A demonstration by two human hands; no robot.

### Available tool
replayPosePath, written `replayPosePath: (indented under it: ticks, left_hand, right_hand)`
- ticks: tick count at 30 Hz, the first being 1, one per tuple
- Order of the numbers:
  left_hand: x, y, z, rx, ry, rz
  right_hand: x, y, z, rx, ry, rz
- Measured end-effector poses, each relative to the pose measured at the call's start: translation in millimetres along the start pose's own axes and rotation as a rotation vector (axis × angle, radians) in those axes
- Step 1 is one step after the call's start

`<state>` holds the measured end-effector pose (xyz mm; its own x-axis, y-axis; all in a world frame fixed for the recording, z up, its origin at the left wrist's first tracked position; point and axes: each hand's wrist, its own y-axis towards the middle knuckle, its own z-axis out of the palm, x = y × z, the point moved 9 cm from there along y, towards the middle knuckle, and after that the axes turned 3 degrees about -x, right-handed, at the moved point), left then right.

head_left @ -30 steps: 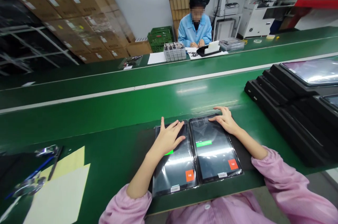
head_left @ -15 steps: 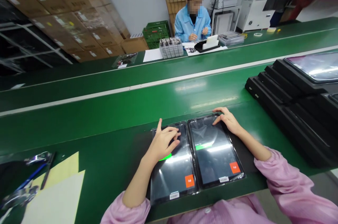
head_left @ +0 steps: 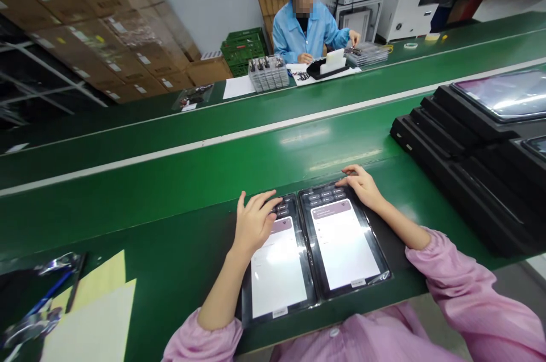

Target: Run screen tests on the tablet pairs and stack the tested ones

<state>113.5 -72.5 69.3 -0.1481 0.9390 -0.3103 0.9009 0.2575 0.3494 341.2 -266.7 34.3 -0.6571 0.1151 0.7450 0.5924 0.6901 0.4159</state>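
Two tablets on the green bench [head_left: 179,262] here, left tablet [head_left: 279,277] and right tablet [head_left: 345,245], lying flat side by side right in front of the person, with just a thin gap between them. Both screens are lit: big white panel, mauve banner across its top, little dark buttons above that. Each has a small pale label at the near edge.

The hands are apart, one per tablet, and neither is gripping anything. Left hand [head_left: 255,223] is over the upper left part of its tablet with the fingers spread, covering some of the buttons. Right hand [head_left: 362,187] is at the far right corner of the other one, fingers loosely bent over the top edge. Can't really tell whether any fingertip is actually pressing on the glass.

Off to the right there's a stack of black trays [head_left: 464,180] with another tablet [head_left: 507,95] on top. Over on the left, a yellow sheet [head_left: 104,274] sticks out from under a paler sheet [head_left: 96,322]. Across the way, a co-worker [head_left: 290,32] in a blue jacket sits behind a stack of clear trays [head_left: 268,75].
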Motion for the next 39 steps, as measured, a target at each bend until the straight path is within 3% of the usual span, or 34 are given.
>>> replayPosePath:
  ticks: [3, 7, 9, 13, 19, 21, 28, 39]
  left_hand:
    - [11.6, 15.3, -1.5, 0.044, -0.011, -0.157]
    - [23.4, 31.4, 22.7, 0.414, 0.003, -0.374]
    - [21.2, 35.7, 30.2, 0.525, 0.002, -0.396]
    - [17.1, 42.7, 27.5, 0.486, 0.069, -0.359]
    - [20.7, 40.7, 9.7, 0.423, 0.018, -0.367]
    - [21.1, 40.3, 1.1, 0.408, 0.004, -0.364]
    - [27.9, 38.2, -6.0, 0.377, 0.069, -0.34]
    - [46.1, 41.5, 2.4, 0.404, 0.101, -0.388]
  right_hand:
    - [-13.3, 12.8, 5.9, 0.057, -0.076, 0.171]
    - [-29.2, 22.1, 35.0, 0.434, -0.238, 0.438]
    - [-30.6, 24.7, 41.6, 0.521, -0.242, 0.493]
    - [-32.1, 27.7, 43.2, 0.52, -0.169, 0.507]
    - [-21.9, 23.6, 50.1, 0.554, 0.472, 0.566]
    - [-15.8, 24.7, 49.0, 0.573, 0.581, 0.563]
    - [6.2, 35.8, 40.8, 0.588, 0.615, 0.37]
    - [3.1, 41.4, 42.6, 0.579, 0.524, 0.282]
